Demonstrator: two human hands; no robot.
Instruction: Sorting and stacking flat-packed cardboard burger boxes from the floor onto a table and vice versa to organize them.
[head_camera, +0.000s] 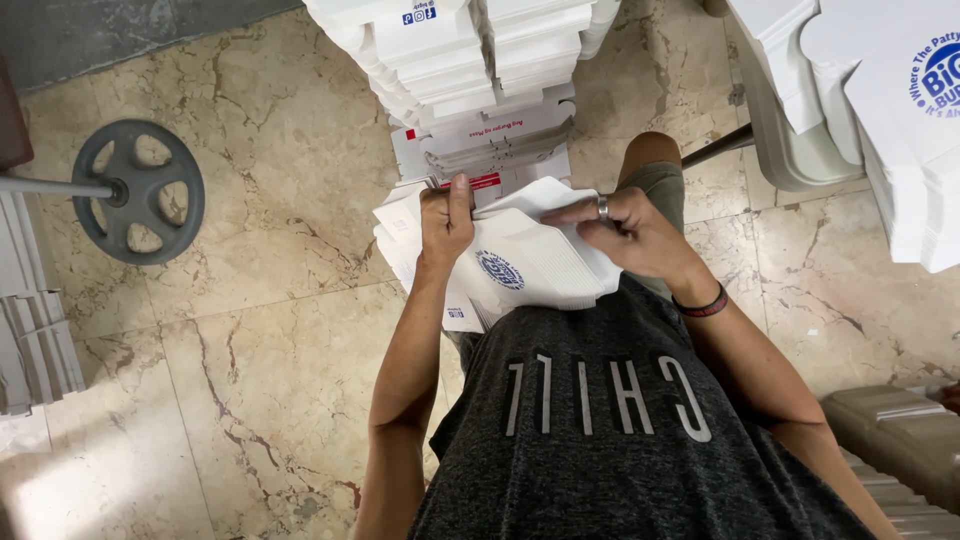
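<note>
Currently both hands grip a flat white cardboard box blank (520, 262) over the lap: left hand (446, 222) pinches its far edge, right hand (628, 232) fingers clenched on a flap, apparently for folding; white folded boxes (470, 50) stacked ahead

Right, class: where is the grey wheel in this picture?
The grey wheel lies on the marble floor at the left of the head view, on the end of a bar, well left of the left hand.
</note>
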